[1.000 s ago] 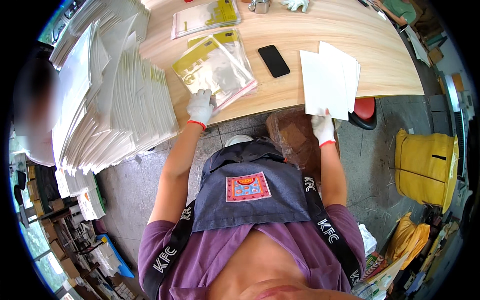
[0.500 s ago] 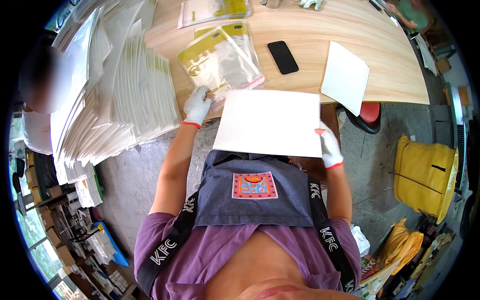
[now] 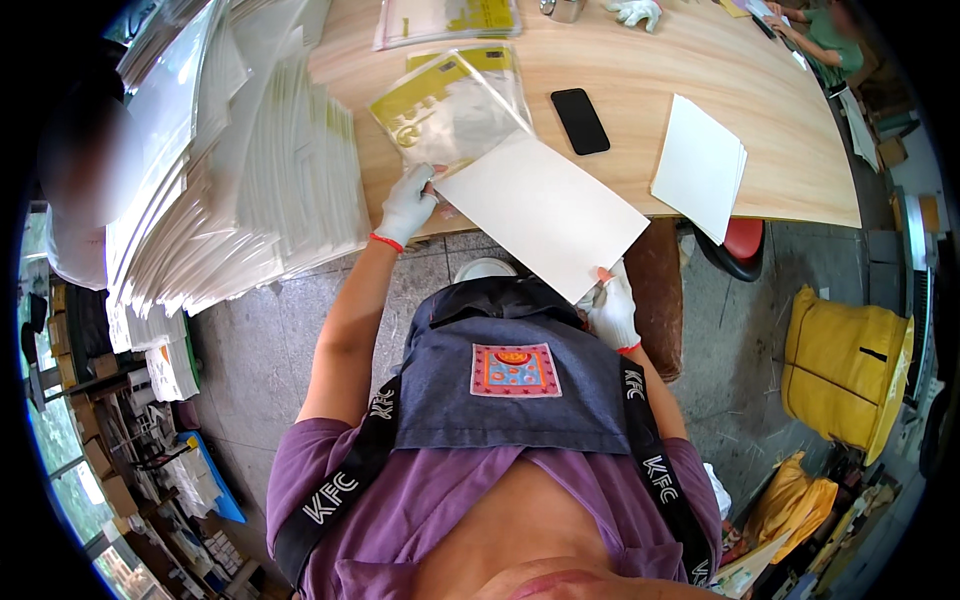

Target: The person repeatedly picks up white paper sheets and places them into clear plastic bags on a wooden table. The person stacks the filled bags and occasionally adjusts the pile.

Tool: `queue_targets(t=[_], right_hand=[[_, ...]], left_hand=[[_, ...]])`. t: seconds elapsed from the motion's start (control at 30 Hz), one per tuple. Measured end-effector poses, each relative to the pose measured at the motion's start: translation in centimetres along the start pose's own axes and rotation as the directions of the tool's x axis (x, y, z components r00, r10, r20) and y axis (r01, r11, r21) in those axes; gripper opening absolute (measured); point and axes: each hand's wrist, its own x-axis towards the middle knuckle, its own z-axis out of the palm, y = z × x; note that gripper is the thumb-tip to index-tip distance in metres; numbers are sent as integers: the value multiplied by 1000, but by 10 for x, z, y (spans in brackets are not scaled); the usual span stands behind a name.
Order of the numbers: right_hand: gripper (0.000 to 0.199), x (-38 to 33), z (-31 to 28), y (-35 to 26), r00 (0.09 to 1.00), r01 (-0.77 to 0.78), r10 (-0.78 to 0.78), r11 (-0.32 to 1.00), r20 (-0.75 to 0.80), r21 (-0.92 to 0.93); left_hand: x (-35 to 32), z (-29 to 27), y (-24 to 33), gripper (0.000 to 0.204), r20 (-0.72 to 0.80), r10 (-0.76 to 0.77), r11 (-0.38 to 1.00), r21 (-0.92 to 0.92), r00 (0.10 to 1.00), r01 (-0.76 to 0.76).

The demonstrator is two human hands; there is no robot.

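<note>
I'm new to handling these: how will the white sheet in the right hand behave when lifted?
The white sheet is probably fairly stiff: it looks flat, though the right hand grips one end. Its thin edge suggests little weight.

right hand (image 3: 613,310) pinches a white sheet (image 3: 545,214); left hand (image 3: 408,206) seemingly touches clear sleeves (image 3: 450,110).
</note>
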Motion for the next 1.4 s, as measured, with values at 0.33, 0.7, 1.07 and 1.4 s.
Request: queue_targets(t=[0.33,0.7,1.07,1.4], right_hand=[[25,-8,11,10,997,-18,20,999,76,-38],[31,-20,23,-11,934,-305,334,931,126,-201],[41,97,61,101,922,-371,333,906,199,205],[18,86,98,85,798,429,299,329,523,-841]], left_hand=[[-34,58,8,15,-530,56,995,-39,846,-91],[-27,153,31,41,252,-372,21,-960,893,280],[-93,146,28,27,362,-637,43,-865,681,499],[-127,75,-15,27,362,-795,-46,-836,487,546]])
